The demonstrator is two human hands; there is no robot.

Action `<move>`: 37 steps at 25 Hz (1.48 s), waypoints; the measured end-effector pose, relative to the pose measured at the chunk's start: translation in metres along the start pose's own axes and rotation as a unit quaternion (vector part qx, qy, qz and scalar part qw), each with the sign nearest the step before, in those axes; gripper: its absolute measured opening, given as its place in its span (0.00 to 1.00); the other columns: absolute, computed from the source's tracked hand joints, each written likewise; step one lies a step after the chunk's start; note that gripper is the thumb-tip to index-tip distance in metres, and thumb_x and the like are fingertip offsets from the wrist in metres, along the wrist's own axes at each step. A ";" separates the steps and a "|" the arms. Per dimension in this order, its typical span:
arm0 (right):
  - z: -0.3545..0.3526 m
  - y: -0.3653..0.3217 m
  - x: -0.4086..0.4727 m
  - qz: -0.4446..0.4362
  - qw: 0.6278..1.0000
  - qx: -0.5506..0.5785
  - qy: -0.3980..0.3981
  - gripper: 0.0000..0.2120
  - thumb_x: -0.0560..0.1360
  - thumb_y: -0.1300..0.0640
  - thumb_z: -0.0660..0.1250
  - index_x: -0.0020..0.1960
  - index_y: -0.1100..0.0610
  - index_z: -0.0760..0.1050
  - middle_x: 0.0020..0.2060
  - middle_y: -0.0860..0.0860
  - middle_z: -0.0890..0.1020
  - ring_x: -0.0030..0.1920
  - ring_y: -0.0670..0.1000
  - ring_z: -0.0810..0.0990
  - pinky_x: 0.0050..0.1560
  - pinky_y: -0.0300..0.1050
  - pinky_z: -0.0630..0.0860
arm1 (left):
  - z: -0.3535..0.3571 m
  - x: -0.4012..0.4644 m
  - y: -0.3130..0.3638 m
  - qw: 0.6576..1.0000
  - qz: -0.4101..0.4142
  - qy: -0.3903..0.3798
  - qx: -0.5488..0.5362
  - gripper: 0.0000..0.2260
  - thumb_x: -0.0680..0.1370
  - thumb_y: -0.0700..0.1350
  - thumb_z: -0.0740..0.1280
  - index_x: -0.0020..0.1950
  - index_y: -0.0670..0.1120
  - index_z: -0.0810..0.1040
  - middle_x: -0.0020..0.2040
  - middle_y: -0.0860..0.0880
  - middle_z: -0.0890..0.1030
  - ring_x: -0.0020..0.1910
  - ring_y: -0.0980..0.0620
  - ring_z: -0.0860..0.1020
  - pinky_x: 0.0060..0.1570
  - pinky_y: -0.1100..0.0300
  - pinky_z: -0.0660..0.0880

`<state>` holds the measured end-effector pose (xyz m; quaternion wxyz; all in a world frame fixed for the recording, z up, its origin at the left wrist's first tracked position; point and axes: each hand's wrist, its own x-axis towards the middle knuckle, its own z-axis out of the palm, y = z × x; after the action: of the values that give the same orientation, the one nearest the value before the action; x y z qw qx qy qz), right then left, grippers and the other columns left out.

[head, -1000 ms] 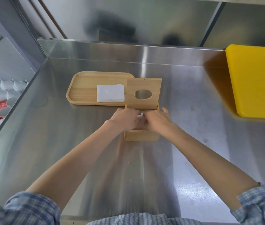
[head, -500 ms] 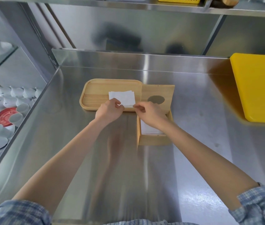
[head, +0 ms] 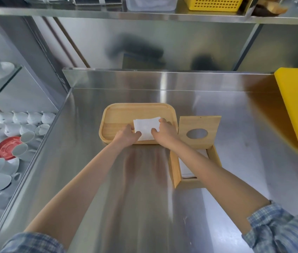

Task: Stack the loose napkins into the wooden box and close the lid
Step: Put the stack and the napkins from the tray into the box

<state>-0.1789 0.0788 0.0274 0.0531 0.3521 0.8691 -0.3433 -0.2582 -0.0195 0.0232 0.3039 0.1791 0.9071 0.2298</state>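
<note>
Gripping the napkins (head: 146, 129) on the wooden tray (head: 119, 115), the left hand (head: 126, 135) is now curling its fingers around the stack's left edge, having left the wooden box (head: 175, 166) a second ago. The right hand (head: 163, 131) is likewise clamping the right edge, its forearm crossing over the box. Some napkins are already lying inside the box, whose lid (head: 198, 132) is standing open behind it. Judgement: another batch is being collected; lift and transfer rightward come next, lid closing later.
</note>
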 end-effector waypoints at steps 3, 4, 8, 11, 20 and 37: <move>0.011 -0.005 0.022 0.051 0.998 -0.023 0.015 0.25 0.79 0.54 0.55 0.72 0.63 0.54 0.69 0.62 0.63 0.68 0.62 0.65 0.63 0.53 0.69 | 0.004 0.018 -0.001 0.999 -0.032 -0.026 -0.033 0.25 0.79 0.48 0.58 0.73 0.41 0.61 0.70 0.42 0.69 0.67 0.43 0.69 0.62 0.56 0.67; 0.016 -0.006 0.030 0.072 0.997 -0.039 0.011 0.25 0.79 0.53 0.55 0.72 0.63 0.53 0.69 0.62 0.61 0.69 0.62 0.63 0.65 0.53 0.67 | 0.006 0.025 -0.002 0.998 -0.039 -0.030 -0.040 0.25 0.79 0.48 0.59 0.73 0.40 0.60 0.70 0.42 0.70 0.68 0.43 0.69 0.62 0.56 0.67; 0.027 0.002 0.054 0.160 0.985 -0.064 -0.006 0.28 0.79 0.52 0.56 0.73 0.64 0.51 0.70 0.63 0.59 0.71 0.62 0.58 0.69 0.53 0.62 | 0.016 0.040 -0.003 0.993 -0.065 -0.053 -0.080 0.25 0.79 0.48 0.59 0.73 0.39 0.59 0.67 0.41 0.72 0.65 0.42 0.71 0.60 0.54 0.69; 0.035 0.011 0.065 0.196 0.978 -0.073 0.010 0.28 0.77 0.52 0.60 0.71 0.64 0.55 0.70 0.62 0.61 0.70 0.61 0.61 0.68 0.53 0.64 | 0.018 0.053 -0.004 0.986 -0.083 -0.063 -0.129 0.15 0.78 0.45 0.60 0.59 0.38 0.72 0.50 0.41 0.75 0.51 0.44 0.74 0.49 0.56 0.69; 0.037 0.013 0.069 0.183 0.983 0.004 0.014 0.27 0.74 0.61 0.65 0.69 0.64 0.58 0.68 0.63 0.62 0.68 0.62 0.64 0.66 0.50 0.67 | 0.025 0.068 -0.010 0.967 -0.099 -0.077 -0.220 0.14 0.77 0.48 0.64 0.56 0.38 0.76 0.49 0.44 0.75 0.46 0.49 0.72 0.46 0.61 0.65; -0.004 -0.007 -0.032 -0.010 0.951 0.290 0.104 0.18 0.80 0.58 0.54 0.69 0.60 0.61 0.61 0.55 0.76 0.56 0.55 0.74 0.51 0.41 0.65 | 0.003 -0.012 -0.028 0.831 0.012 -0.078 -0.550 0.20 0.77 0.41 0.63 0.68 0.40 0.66 0.62 0.41 0.76 0.53 0.43 0.77 0.41 0.54 0.79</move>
<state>-0.1590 0.0589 0.0453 -0.1450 0.3774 0.7360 -0.5430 -0.2523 -0.0471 0.0118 0.4191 0.0104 0.6017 0.6798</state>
